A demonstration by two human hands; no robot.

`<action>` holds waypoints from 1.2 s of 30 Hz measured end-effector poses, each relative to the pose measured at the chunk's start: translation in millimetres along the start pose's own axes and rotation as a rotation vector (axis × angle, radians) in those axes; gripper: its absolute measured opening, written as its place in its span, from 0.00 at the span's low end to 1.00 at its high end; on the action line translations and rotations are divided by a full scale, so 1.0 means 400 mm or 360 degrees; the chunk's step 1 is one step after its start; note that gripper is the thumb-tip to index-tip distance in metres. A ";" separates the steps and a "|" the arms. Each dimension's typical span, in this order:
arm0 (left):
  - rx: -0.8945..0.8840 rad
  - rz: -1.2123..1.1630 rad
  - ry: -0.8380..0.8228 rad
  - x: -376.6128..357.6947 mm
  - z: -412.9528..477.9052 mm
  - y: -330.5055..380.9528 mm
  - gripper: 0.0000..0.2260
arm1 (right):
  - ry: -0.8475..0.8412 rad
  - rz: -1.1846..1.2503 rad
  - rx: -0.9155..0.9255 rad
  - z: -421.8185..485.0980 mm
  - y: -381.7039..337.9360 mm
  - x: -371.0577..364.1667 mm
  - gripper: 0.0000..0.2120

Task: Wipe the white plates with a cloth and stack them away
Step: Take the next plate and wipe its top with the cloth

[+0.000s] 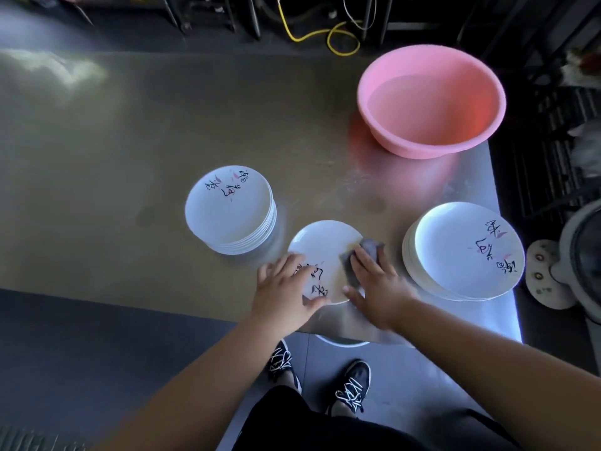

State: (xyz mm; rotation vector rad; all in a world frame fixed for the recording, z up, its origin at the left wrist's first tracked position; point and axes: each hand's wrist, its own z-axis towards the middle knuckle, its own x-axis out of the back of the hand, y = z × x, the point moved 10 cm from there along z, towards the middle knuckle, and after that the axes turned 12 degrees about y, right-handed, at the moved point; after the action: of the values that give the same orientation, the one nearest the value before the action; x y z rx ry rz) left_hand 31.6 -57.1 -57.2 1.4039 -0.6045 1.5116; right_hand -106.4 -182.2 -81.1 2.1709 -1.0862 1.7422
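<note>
To your left a stack of plates (229, 208) stands on the metal table (97, 157). Your left hand (286, 288) lies flat, fingers spread, on the single plate (322, 245) at the near edge. Your right hand (377, 281) presses the grey cloth (369, 247) onto it, fingers straight. Further right is a second stack (465, 252), with a pink basin (432, 99) behind.

We record our left forearm (195, 379) and right forearm (487, 349) bare, converging forward. Left hand (286, 284): palm down, fingers spread flat on the round white plate (325, 245). Right hand (379, 281), just beside it: straight fingers pressing the crumpled grey cloth (370, 247), thumb splayed towards the left hand.
</note>
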 end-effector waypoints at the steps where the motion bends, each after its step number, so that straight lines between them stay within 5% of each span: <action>1: -0.0058 -0.0012 -0.0021 0.001 0.005 -0.013 0.26 | 0.0027 0.0004 0.0026 0.043 0.016 0.014 0.42; 5: -0.0130 -0.0045 0.0001 -0.013 0.007 -0.034 0.15 | 0.0109 0.0062 -0.0078 0.092 0.018 0.016 0.38; 8: -0.0080 -0.0068 0.0007 -0.018 0.007 -0.031 0.15 | 0.0078 0.0021 -0.0202 -0.026 -0.040 -0.047 0.44; 16: -0.0007 -0.0086 0.0111 -0.017 -0.010 -0.029 0.12 | 0.0147 0.0168 -0.0220 0.095 0.007 -0.008 0.36; 23: -0.0024 -0.0095 0.0013 -0.028 -0.008 0.019 0.18 | 0.0007 0.0062 -0.0123 -0.098 -0.054 -0.105 0.47; 28: 0.0052 -0.0152 0.0106 -0.016 -0.001 -0.039 0.17 | 0.0192 0.0142 -0.0140 0.054 0.011 -0.016 0.44; 36: -0.0043 -0.0212 0.0061 -0.032 0.010 -0.043 0.14 | 0.0345 0.0063 -0.0129 0.002 -0.028 -0.078 0.40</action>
State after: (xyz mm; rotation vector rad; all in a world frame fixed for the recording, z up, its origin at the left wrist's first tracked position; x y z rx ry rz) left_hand 47.0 -56.9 -72.7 1.3643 -0.4963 1.4161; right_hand -100.9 -160.8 -105.9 1.8743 -1.1300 1.8633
